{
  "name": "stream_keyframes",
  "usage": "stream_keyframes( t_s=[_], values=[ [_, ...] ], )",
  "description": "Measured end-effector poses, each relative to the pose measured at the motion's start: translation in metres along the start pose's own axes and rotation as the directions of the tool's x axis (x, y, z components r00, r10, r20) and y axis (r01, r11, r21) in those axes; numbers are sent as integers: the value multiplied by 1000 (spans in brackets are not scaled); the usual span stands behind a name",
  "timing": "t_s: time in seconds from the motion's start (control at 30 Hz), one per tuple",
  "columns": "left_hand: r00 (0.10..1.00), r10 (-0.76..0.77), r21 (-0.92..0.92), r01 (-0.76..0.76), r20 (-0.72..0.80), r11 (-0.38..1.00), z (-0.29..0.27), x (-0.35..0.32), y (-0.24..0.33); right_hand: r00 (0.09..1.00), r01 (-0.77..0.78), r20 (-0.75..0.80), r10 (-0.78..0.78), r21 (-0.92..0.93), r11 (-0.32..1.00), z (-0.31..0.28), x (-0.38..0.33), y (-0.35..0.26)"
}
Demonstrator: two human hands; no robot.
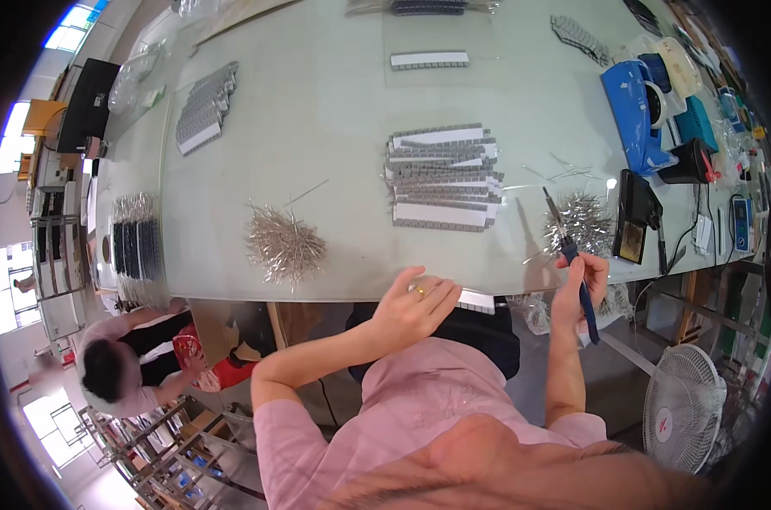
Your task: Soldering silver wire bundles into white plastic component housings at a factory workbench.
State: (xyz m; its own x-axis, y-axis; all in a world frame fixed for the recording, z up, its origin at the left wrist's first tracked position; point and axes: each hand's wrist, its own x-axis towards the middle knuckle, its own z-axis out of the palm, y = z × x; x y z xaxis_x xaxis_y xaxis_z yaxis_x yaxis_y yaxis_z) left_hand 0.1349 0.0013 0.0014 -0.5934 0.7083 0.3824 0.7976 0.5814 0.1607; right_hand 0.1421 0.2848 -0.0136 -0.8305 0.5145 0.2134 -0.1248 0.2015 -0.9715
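My right hand (583, 285) is closed round the dark blue handle of a soldering iron (589, 313). Its thin metal tip points away from me, above a tangled pile of silvery wire pieces (588, 219). At the table's near edge, my left hand (415, 306) grips a short white-and-grey segmented strip (477, 300), whose right end sticks out past the fingers. A gold ring sits on that hand. Beyond it lies a stack of similar strips (445, 174). Another pile of silvery wires (285, 245) is to the left of my hands.
More strips (207, 110) lie at the far left, and a single strip (430, 60) at the back. On the right stand a blue tape dispenser (632, 115) and a black box-like holder (636, 217). A white fan (683, 408) is at lower right. Another person (118, 365) sits at left.
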Motion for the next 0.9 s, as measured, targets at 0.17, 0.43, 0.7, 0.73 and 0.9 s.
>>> stream_keyframes(
  t_s=[0.17,0.43,0.7,0.73,0.9],
  values=[
    [991,-134,50,135,-23,990,-34,84,-89,987,15,-160,-8,44,999,9,-8,24],
    [964,-92,225,150,-250,963,29,205,-258,996,78,-39,-76,53,996,12,-17,32],
    [991,-106,155,117,-76,981,21,186,-231,972,226,-44,-233,-118,967,7,-17,43],
    [991,-113,136,121,-70,983,9,172,-211,974,214,-41,-221,-123,969,7,-16,41],
    [983,-77,57,68,169,996,-15,75,-85,947,320,49,-316,-145,936,11,-12,38]
  ],
)
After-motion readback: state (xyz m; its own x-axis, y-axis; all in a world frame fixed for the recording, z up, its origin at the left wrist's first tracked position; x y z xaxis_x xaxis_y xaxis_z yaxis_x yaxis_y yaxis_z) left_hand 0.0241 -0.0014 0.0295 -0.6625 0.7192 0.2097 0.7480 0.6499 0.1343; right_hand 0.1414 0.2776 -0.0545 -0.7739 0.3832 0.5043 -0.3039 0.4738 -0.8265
